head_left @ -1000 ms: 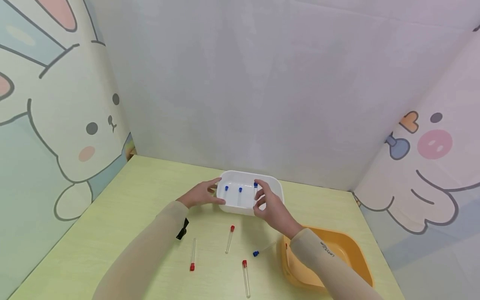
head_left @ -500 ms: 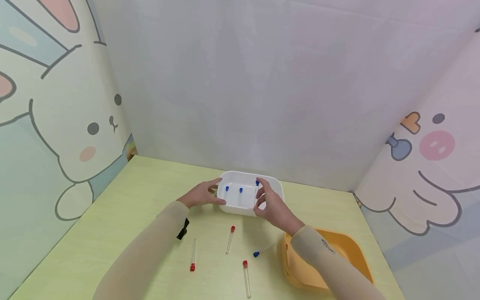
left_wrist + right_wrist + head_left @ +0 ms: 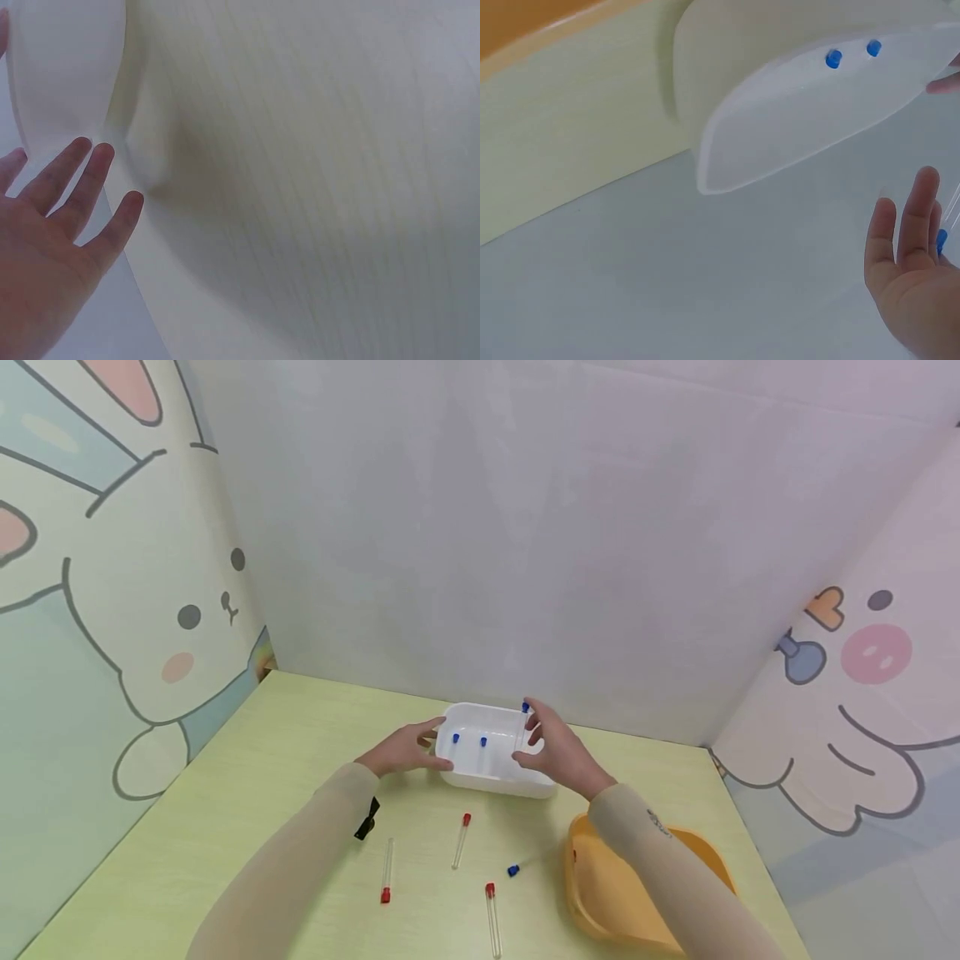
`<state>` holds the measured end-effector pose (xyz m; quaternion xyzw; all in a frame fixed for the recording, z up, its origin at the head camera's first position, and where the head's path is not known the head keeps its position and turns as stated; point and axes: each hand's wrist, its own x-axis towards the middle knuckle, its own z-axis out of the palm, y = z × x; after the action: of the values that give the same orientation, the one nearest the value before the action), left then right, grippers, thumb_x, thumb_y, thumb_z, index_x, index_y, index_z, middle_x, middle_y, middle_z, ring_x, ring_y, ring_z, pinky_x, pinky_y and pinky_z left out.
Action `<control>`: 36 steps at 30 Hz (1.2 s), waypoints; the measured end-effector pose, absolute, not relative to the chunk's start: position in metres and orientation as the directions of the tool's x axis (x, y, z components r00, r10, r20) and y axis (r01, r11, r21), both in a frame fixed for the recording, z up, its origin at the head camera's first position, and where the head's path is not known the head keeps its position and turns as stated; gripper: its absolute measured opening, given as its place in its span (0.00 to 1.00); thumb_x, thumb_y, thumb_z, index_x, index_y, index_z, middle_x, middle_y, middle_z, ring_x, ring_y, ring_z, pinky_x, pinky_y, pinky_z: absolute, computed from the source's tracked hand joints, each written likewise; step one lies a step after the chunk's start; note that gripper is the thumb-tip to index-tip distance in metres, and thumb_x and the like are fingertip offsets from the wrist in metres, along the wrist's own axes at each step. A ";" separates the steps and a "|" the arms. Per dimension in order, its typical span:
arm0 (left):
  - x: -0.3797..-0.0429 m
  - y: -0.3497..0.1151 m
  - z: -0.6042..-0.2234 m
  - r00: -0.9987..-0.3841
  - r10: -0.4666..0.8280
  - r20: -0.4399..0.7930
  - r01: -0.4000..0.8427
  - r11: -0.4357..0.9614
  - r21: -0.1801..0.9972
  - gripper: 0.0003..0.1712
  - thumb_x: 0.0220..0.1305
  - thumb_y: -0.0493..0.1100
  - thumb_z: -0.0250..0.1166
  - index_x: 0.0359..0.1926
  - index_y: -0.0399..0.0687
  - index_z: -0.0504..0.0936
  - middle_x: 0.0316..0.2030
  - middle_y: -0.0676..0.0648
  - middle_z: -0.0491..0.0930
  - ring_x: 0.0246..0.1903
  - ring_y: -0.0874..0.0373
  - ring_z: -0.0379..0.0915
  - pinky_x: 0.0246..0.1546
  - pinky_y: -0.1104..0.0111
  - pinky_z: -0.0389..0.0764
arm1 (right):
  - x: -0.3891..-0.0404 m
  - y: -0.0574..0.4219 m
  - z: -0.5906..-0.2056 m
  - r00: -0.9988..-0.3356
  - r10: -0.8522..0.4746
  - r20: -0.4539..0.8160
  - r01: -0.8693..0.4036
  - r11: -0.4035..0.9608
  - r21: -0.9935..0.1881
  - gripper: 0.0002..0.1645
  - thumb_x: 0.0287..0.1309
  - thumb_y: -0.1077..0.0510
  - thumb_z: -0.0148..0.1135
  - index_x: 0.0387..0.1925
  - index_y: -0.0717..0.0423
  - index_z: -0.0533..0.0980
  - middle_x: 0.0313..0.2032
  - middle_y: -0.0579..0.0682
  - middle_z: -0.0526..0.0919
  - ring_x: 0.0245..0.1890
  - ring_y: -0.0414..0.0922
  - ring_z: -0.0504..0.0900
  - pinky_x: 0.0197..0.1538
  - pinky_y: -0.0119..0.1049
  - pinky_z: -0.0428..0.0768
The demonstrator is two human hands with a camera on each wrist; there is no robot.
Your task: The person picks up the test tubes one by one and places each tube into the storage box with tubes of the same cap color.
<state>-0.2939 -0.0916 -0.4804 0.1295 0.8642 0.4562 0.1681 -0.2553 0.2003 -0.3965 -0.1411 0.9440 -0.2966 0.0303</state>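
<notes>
My right hand (image 3: 562, 758) pinches a blue-capped test tube (image 3: 525, 707) lengthwise, index finger at the cap and thumb at the other end. It overlaps the right part of a white basin (image 3: 495, 783) in the head view. Inside that basin lie two more tubes with blue caps, one test tube (image 3: 456, 738) at the left and another test tube (image 3: 483, 742) beside it. At the basin's left end rests my left hand (image 3: 401, 749), thumb by the near rim. The left wrist view shows its fingers (image 3: 88, 184) stretched out against the basin's outside.
On the table in front lie red-capped test tubes: a left one (image 3: 386, 893), a middle one (image 3: 466, 820) and a near one (image 3: 491, 891). A blue-capped tube (image 3: 513, 870) lies by an orange basin (image 3: 618, 922). A small black object (image 3: 367, 820) is beside my left forearm. A curtain backs the table.
My right hand has moved up and to the right with the test tube, which now stands out more over the basin's far rim. The left hand keeps its place.
</notes>
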 end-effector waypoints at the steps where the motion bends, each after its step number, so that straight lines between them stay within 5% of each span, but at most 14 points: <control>1: -0.294 -0.092 -0.481 -0.910 0.377 -0.172 0.072 0.551 0.831 0.60 0.55 0.55 0.79 0.82 0.57 0.55 0.71 0.40 0.73 0.69 0.40 0.71 0.68 0.43 0.74 | -0.258 0.202 -0.397 -0.957 -0.291 0.023 -0.252 0.787 -0.563 0.59 0.56 0.56 0.78 0.80 0.54 0.52 0.54 0.53 0.77 0.50 0.47 0.80 0.52 0.39 0.87; 18: -0.298 -0.090 -0.486 -0.909 0.380 -0.173 0.070 0.545 0.835 0.62 0.54 0.58 0.80 0.82 0.58 0.54 0.69 0.40 0.75 0.71 0.40 0.69 0.71 0.43 0.71 | -0.302 0.215 -0.423 -0.931 -0.324 -0.169 -0.200 0.839 -0.506 0.53 0.55 0.54 0.79 0.76 0.60 0.60 0.62 0.60 0.72 0.61 0.55 0.76 0.66 0.52 0.79; 36: -0.297 -0.093 -0.487 -0.908 0.383 -0.170 0.070 0.538 0.840 0.62 0.53 0.58 0.80 0.82 0.59 0.54 0.69 0.41 0.76 0.70 0.40 0.70 0.70 0.41 0.71 | -0.315 0.205 -0.452 -0.911 -0.311 -0.270 -0.159 0.871 -0.465 0.53 0.53 0.56 0.79 0.75 0.61 0.62 0.58 0.60 0.78 0.54 0.52 0.81 0.63 0.48 0.81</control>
<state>-0.2969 -0.0929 -0.4868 0.1318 0.8603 0.4624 0.1693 -0.3147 0.2048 -0.4524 -0.1236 0.9519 -0.2222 0.1708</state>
